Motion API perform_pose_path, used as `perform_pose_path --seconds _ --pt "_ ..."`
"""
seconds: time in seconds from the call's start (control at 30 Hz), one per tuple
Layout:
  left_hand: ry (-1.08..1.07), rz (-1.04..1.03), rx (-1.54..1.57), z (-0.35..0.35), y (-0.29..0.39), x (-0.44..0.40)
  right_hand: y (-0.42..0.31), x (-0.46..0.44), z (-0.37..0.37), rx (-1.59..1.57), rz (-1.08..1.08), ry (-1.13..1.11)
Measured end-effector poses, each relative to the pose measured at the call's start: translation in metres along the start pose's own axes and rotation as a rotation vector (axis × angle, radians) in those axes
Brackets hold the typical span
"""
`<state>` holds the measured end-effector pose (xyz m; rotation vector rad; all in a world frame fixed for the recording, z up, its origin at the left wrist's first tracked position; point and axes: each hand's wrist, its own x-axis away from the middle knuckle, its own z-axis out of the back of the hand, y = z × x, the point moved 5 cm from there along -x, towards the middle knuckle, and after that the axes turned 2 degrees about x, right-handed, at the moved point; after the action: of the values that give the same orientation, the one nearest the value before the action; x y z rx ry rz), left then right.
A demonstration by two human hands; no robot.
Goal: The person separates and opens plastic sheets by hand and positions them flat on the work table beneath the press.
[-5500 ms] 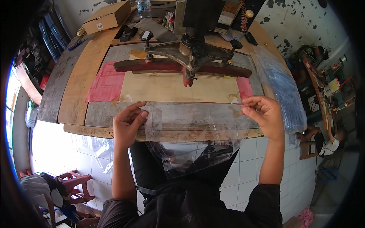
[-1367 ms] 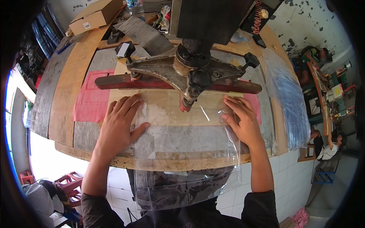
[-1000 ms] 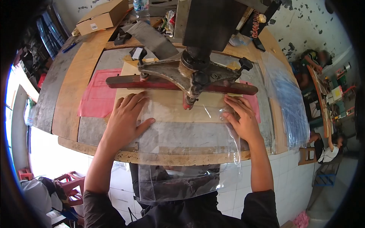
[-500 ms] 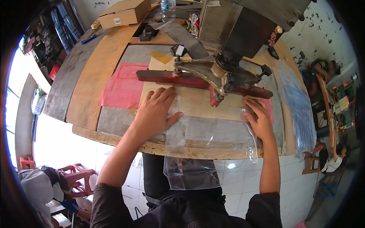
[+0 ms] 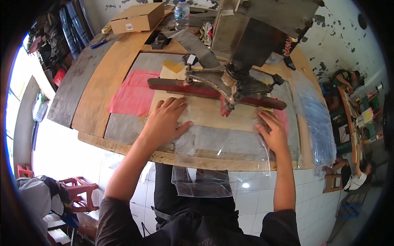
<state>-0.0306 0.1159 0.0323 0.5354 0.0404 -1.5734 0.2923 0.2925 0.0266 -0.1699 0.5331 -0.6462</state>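
A clear plastic sheet (image 5: 221, 143) lies over the near part of the work surface, and its near end hangs over the table edge above my lap. My left hand (image 5: 166, 121) rests flat with fingers spread on its left side. At its right side is my right hand (image 5: 271, 129), fingers apart, fingertips touching the sheet. Beneath the sheet is a cream-coloured board (image 5: 209, 112) with a pink sheet (image 5: 133, 94) at its left. Just beyond my fingertips, a press bar (image 5: 197, 88) hangs from a metal bracket (image 5: 211, 78).
A stack of bluish clear plastic (image 5: 318, 123) lies at the table's right. Behind are a cardboard box (image 5: 137, 18), a water bottle (image 5: 182, 15) and a phone (image 5: 289, 62). Two people are at the far right, and another person is at the lower left.
Earlier, both hands pinched the sheet's edge nearer my body. The sheet has moved forward under the press bar's near side, and both hands have opened onto it. The view has also shifted.
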Motion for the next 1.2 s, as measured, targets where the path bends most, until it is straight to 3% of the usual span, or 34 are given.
perform_pose_path --seconds 1.03,1.2 --pt "-0.062 0.019 -0.046 -0.0045 0.0025 -0.0013 0.0018 0.0016 0.0007 -0.065 -0.034 0.029" --pt "0.01 -0.027 -0.067 -0.0038 0.0036 -0.0009 0.0024 0.0008 0.002 -0.081 -0.04 0.03"
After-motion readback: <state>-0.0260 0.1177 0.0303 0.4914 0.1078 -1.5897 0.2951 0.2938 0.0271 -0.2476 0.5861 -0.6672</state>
